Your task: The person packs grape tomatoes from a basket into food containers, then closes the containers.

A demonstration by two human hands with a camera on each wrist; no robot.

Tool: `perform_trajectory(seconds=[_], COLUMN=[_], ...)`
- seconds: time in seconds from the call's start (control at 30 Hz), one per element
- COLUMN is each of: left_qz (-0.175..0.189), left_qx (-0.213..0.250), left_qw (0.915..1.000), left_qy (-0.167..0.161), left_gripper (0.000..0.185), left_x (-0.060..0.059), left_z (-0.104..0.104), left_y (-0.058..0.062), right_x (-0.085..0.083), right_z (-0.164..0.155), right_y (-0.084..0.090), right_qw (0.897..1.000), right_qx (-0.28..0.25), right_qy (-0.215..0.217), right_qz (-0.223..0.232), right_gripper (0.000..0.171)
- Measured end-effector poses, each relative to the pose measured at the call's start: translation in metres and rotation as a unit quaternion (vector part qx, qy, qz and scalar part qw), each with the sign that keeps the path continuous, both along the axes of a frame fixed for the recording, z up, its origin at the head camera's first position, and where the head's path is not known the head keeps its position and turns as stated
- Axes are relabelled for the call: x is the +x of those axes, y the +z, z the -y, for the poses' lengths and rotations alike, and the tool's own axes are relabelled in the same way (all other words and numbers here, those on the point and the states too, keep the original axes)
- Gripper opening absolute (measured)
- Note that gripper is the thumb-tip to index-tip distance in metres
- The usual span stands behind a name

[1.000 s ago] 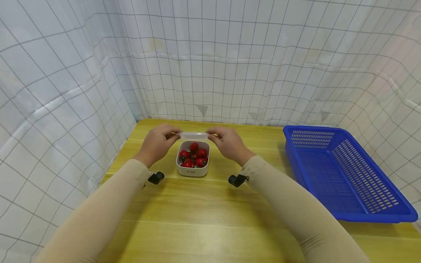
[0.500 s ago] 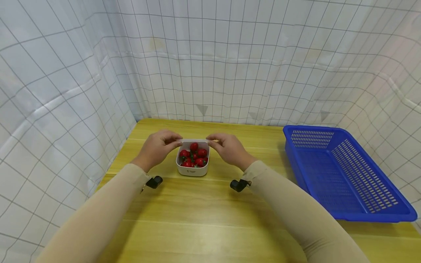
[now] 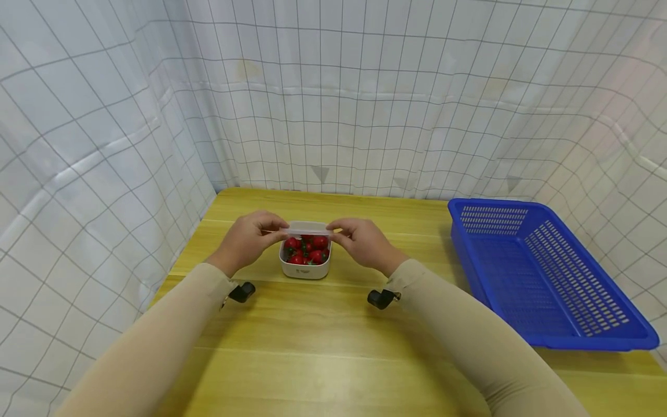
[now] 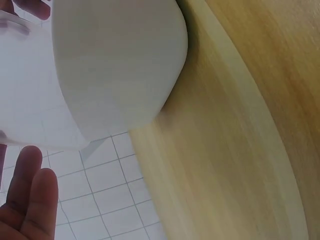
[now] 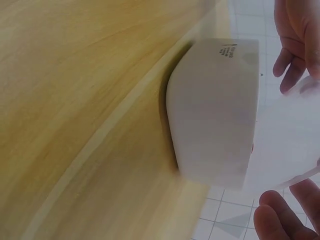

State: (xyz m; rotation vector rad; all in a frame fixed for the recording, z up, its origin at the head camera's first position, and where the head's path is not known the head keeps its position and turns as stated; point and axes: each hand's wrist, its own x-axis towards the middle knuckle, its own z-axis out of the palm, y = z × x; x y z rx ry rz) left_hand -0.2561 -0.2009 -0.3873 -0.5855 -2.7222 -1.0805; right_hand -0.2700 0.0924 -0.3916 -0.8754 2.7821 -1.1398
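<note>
Fingers of both hands pinch the thin, clear plastic lid, left hand on its left end and right hand on its right end, so the lid sits level between the fingertips right over the small white rounded-square plastic container of red strawberries. Container stands on the yellow wooden table, toward its far left corner. Can't tell from the head view if the lid touches the rim or just hovers above it. Wrist views are blurry: you mostly get the smooth white container wall and a cloudy bit of lid, fingers cut off at the edges. Big blue perforated plastic basket sits along the table's right edge, well apart.
</note>
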Motion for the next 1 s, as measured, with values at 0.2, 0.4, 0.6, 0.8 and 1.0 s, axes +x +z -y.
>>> perform_trajectory(seconds=[0.2,0.4,0.6,0.8,1.0], left_qz=[0.022,0.023,0.022,0.025,0.030], left_qx=[-0.006,-0.011,-0.021,-0.023,-0.016], left_qw=[0.9997,0.9996,0.9995,0.9993,0.9992], left_qy=[-0.001,-0.008,-0.011,-0.017,-0.021], left_gripper=[0.019,0.021,0.019,0.019,0.020], left_x=[0.001,0.005,0.006,0.007,0.011], left_z=[0.001,0.001,0.003,0.004,0.004], left_y=[-0.003,-0.004,-0.007,-0.010,-0.012], right_x=[0.004,0.006,0.007,0.006,0.007], right_z=[0.000,-0.001,0.000,0.000,0.001], right_y=[-0.001,-0.004,-0.006,-0.009,-0.010], right_qw=[1.000,0.999,0.998,0.996,0.994], right_qx=[0.008,0.023,0.034,0.051,0.064], right_qy=[0.013,0.027,0.036,0.043,0.054], right_qz=[-0.003,-0.019,-0.040,-0.061,-0.072], right_gripper=[0.026,0.026,0.024,0.022,0.020])
